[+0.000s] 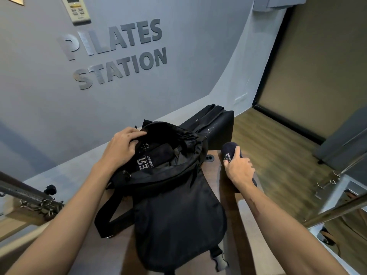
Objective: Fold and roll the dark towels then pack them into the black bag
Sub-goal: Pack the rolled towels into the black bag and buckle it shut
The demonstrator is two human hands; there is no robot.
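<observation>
One black bag, two rolled towels

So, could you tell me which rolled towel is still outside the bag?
The rolled towel gripped in the right hand; the other towel already lies inside the black bag.

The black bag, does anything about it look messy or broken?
Nothing looks broken. The black bag lies open on the wooden surface, its rim crumpled where the left hand grips it. The right hand holds a neatly rolled dark towel beside it.
</observation>
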